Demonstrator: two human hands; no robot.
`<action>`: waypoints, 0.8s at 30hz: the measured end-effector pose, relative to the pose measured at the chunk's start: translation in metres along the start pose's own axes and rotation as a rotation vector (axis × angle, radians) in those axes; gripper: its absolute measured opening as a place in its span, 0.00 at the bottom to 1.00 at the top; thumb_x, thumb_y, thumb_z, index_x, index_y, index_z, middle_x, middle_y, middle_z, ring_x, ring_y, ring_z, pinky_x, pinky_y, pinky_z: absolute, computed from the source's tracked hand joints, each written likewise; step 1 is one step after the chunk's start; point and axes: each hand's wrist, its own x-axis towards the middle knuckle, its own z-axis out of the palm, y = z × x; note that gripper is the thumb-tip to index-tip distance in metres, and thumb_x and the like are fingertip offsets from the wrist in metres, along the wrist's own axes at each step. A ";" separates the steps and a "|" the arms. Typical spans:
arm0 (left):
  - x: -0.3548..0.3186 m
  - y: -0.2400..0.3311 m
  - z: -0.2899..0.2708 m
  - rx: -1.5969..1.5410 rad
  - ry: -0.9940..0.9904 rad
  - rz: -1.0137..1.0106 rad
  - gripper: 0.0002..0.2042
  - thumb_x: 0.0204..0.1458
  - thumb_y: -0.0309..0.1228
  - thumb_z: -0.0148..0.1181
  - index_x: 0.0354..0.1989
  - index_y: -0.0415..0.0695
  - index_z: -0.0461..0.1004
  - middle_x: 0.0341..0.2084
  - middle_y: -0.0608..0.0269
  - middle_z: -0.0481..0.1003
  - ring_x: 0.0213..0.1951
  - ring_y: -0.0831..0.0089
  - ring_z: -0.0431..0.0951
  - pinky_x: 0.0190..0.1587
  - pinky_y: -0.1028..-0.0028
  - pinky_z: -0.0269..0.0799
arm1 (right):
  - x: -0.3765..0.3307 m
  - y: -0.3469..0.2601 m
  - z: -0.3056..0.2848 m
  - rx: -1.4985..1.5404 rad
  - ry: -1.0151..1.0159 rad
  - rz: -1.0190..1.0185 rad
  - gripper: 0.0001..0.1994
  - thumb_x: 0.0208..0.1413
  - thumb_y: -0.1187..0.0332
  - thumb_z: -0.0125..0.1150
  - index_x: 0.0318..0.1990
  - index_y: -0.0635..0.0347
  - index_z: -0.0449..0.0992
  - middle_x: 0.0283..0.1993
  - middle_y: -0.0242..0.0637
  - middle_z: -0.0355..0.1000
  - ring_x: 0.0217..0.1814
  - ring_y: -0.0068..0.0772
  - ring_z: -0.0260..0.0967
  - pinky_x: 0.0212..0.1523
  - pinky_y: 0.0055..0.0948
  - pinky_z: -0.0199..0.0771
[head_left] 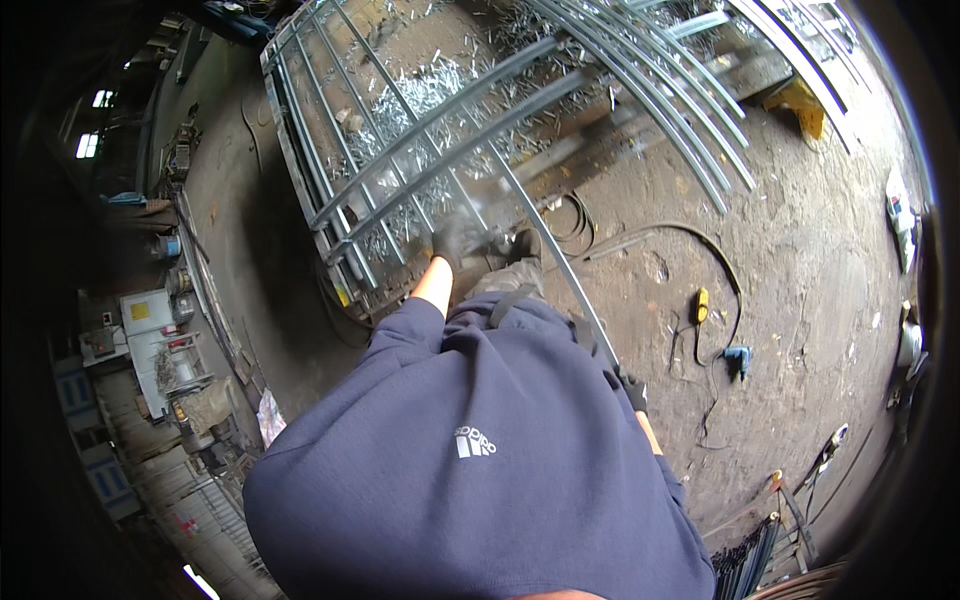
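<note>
The person's left hand (447, 243), in a dark glove and blurred, is beside the ends of the thin metal bars at the near edge of the layout; whether it grips anything cannot be told. The right hand (633, 390), also gloved, is by the hip at the near end of a slender metal bar (562, 262), its hold partly hidden by the dark blue sweatshirt (480, 440). That bar slants from the hip up to the long metal rails (530, 113), which lie across the thin bars. Small bright metal offcuts (425, 92) are heaped among them. On the floor (800, 270) to the right lie a yellow power tool (702, 304) and a blue drill (738, 362).
</note>
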 end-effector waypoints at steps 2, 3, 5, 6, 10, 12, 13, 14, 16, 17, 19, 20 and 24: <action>0.018 0.019 0.007 0.055 0.062 0.149 0.15 0.64 0.37 0.53 0.56 0.47 0.73 0.39 0.64 0.80 0.35 0.75 0.79 0.37 0.73 0.76 | 0.001 -0.010 0.000 -0.039 0.008 0.029 0.28 0.57 0.40 0.60 0.25 0.61 0.81 0.15 0.30 0.65 0.18 0.26 0.62 0.21 0.34 0.57; 0.029 0.030 0.009 0.038 0.046 0.178 0.14 0.64 0.34 0.53 0.56 0.45 0.73 0.39 0.64 0.79 0.36 0.76 0.79 0.38 0.73 0.75 | -0.001 -0.013 0.000 0.030 -0.002 0.004 0.28 0.57 0.41 0.61 0.25 0.60 0.81 0.15 0.29 0.65 0.17 0.26 0.61 0.21 0.33 0.56; 0.057 0.058 0.014 0.195 0.040 0.479 0.13 0.64 0.27 0.51 0.56 0.42 0.72 0.42 0.64 0.79 0.42 0.76 0.78 0.46 0.74 0.74 | -0.002 -0.017 0.001 0.021 0.022 0.008 0.26 0.57 0.42 0.62 0.24 0.59 0.80 0.14 0.28 0.64 0.16 0.24 0.59 0.20 0.32 0.55; 0.071 0.071 0.016 0.411 0.106 0.647 0.17 0.63 0.29 0.54 0.59 0.40 0.70 0.49 0.63 0.76 0.51 0.72 0.76 0.55 0.72 0.71 | 0.000 -0.019 0.003 -0.001 0.049 0.008 0.26 0.57 0.43 0.63 0.24 0.59 0.80 0.14 0.27 0.63 0.16 0.23 0.58 0.20 0.31 0.54; 0.133 0.125 0.037 0.649 0.240 0.707 0.22 0.61 0.33 0.57 0.63 0.40 0.67 0.58 0.54 0.73 0.62 0.63 0.70 0.65 0.66 0.62 | 0.005 -0.017 0.010 0.073 -0.025 0.187 0.25 0.59 0.41 0.62 0.29 0.57 0.80 0.16 0.25 0.62 0.17 0.19 0.57 0.20 0.26 0.52; 0.164 0.149 0.045 0.780 0.251 0.882 0.23 0.59 0.31 0.58 0.64 0.41 0.66 0.60 0.48 0.70 0.62 0.55 0.69 0.65 0.63 0.63 | 0.009 -0.012 0.012 0.115 -0.060 0.221 0.24 0.60 0.43 0.61 0.32 0.58 0.80 0.21 0.27 0.69 0.20 0.18 0.60 0.22 0.25 0.56; 0.178 0.157 0.050 0.830 0.323 0.965 0.25 0.58 0.31 0.59 0.64 0.41 0.66 0.58 0.47 0.71 0.60 0.53 0.70 0.63 0.61 0.64 | 0.010 -0.008 0.011 0.139 -0.059 0.232 0.24 0.61 0.43 0.61 0.32 0.58 0.80 0.23 0.28 0.71 0.21 0.18 0.60 0.24 0.25 0.58; 0.190 0.164 0.054 0.876 0.397 1.018 0.26 0.56 0.31 0.60 0.64 0.41 0.66 0.56 0.46 0.72 0.58 0.50 0.71 0.62 0.60 0.65 | 0.012 -0.005 0.011 0.129 -0.057 0.284 0.23 0.61 0.44 0.61 0.33 0.58 0.80 0.24 0.29 0.73 0.22 0.18 0.61 0.25 0.25 0.60; 0.210 0.176 0.060 0.918 0.504 1.032 0.26 0.53 0.32 0.62 0.62 0.41 0.66 0.51 0.45 0.73 0.54 0.47 0.71 0.59 0.57 0.67 | 0.013 -0.001 0.010 0.149 -0.130 0.338 0.22 0.61 0.46 0.61 0.34 0.58 0.80 0.29 0.30 0.76 0.25 0.20 0.66 0.29 0.25 0.65; 0.218 0.182 0.062 1.053 0.579 1.051 0.27 0.51 0.34 0.64 0.60 0.42 0.67 0.48 0.45 0.72 0.52 0.47 0.71 0.56 0.54 0.67 | 0.013 -0.002 0.011 0.192 -0.130 0.330 0.22 0.61 0.46 0.61 0.34 0.59 0.80 0.29 0.30 0.76 0.26 0.21 0.67 0.30 0.26 0.66; 0.228 0.195 0.062 1.101 0.545 1.140 0.26 0.51 0.36 0.65 0.59 0.42 0.67 0.47 0.45 0.72 0.51 0.46 0.71 0.54 0.53 0.68 | 0.017 -0.013 0.016 0.180 -0.086 0.339 0.21 0.60 0.48 0.62 0.36 0.59 0.81 0.29 0.30 0.76 0.26 0.22 0.67 0.30 0.26 0.66; 0.231 0.198 0.061 1.167 0.500 1.089 0.26 0.51 0.37 0.65 0.58 0.42 0.67 0.47 0.45 0.72 0.51 0.46 0.71 0.54 0.53 0.68 | 0.023 -0.027 0.031 0.158 -0.080 0.249 0.21 0.60 0.47 0.62 0.38 0.60 0.82 0.28 0.30 0.75 0.25 0.22 0.65 0.29 0.26 0.64; 0.254 0.207 0.063 1.044 0.266 0.820 0.32 0.56 0.46 0.60 0.65 0.42 0.62 0.57 0.43 0.71 0.58 0.47 0.72 0.60 0.56 0.67 | 0.058 -0.139 0.082 0.059 0.006 0.191 0.26 0.59 0.42 0.61 0.35 0.62 0.82 0.24 0.35 0.74 0.23 0.25 0.68 0.25 0.30 0.66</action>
